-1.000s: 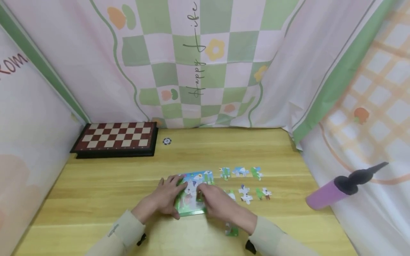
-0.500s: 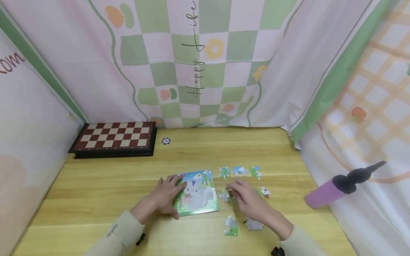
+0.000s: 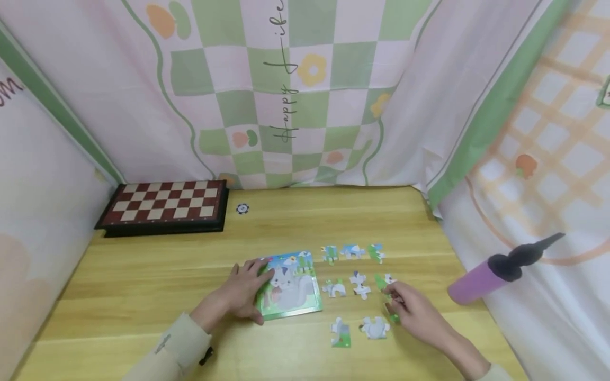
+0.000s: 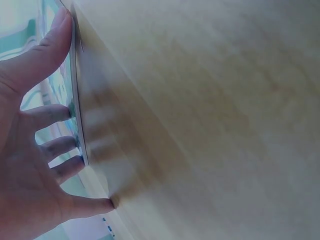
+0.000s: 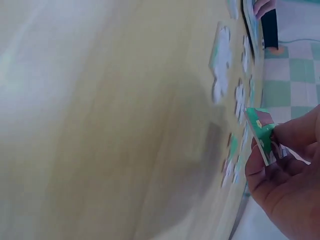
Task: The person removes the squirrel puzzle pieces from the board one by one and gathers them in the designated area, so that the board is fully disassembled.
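Note:
A square puzzle board with a grey squirrel picture lies on the wooden table. My left hand rests on its left side with fingers spread, thumb at the near corner. Off to the right, my right hand pinches a green puzzle piece between thumb and fingers, above the tabletop. Loose pieces lie between board and right hand: a grey-bodied piece, a grey and green piece, a white and purple piece, and several more. The right fingers partly cover one green and white piece.
A checkered game board in a black case stands at the back left, with a small round chip beside it. A purple hand pump with a black nozzle is at the right edge. Printed curtains border the table.
My right hand has moved from the puzzle board out to the right and now holds a piece. The left hand has stayed on the board. The camera view shifted slightly.

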Tool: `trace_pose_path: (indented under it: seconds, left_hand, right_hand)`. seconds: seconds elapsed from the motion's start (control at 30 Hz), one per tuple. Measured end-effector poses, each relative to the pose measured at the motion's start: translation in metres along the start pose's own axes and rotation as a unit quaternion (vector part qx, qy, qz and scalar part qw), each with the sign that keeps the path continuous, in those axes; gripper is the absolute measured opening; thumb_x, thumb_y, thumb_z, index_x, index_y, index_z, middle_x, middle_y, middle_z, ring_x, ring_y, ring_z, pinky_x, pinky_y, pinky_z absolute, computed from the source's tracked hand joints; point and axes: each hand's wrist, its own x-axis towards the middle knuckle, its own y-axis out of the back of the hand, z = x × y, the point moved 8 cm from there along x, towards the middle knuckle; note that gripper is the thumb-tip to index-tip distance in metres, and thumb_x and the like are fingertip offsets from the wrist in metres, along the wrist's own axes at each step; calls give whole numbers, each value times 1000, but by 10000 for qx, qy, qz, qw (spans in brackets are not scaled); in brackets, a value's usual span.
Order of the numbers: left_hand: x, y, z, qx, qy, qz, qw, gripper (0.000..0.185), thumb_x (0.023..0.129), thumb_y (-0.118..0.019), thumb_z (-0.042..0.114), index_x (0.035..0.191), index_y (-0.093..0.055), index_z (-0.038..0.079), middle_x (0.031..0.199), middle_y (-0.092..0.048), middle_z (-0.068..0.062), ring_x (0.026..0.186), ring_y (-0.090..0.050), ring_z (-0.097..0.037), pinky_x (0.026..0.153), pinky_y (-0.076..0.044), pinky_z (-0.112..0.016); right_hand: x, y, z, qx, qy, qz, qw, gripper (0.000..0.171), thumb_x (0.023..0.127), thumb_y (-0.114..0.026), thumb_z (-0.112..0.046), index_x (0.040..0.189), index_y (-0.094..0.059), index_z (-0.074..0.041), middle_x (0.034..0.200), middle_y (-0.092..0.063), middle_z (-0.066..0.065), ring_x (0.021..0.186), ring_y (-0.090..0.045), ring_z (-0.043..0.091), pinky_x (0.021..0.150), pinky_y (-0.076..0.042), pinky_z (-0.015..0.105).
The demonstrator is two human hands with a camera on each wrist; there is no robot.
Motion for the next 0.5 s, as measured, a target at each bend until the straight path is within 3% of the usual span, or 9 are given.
trace_pose_path:
  seconds: [0.1,0.33,0.43,0.5]
  left_hand:
    - [0,1,-1,-10,4,25,10000,112,59,-84,56,152,-31,22,164,-13,-10,149,-17,-40,113,-18,-74]
    - [0,1,-1,-23,-2,-2,10000,112,60,-84,56,152,-31,22,164,-13,-9,149,-16,-39,114,-18,-73]
    - [-1,1,-1,-32,8,-10,10000,112,60,-84,56,152,-31,22,164,-13,-10,149,-16,-39,114,-18,-74]
    - [-2,1,-1,-40,18,-5,10000,111,59,-84,56,152,-31,22,164,-14,-10,149,-17,-39,114,-18,-73]
  right_hand:
    - [-5,2,11,44,-181,-180,9997,21,85,-56,5,102,-62,-6,87,-64,0,75,-57,0,65,-53,17]
    - [-16,-13,27,554,-262,-1214,9907,19,88,-57,1,106,-60,-1,93,-64,6,76,-61,0,65,-55,17]
    - [-18,-16,29,570,-222,-1333,9892,19,89,-58,-2,109,-59,0,95,-65,6,78,-62,0,67,-56,16]
    - [-19,-15,29,264,-141,-1199,9923,19,88,-62,-4,107,-62,-3,96,-64,3,81,-62,0,69,-56,15]
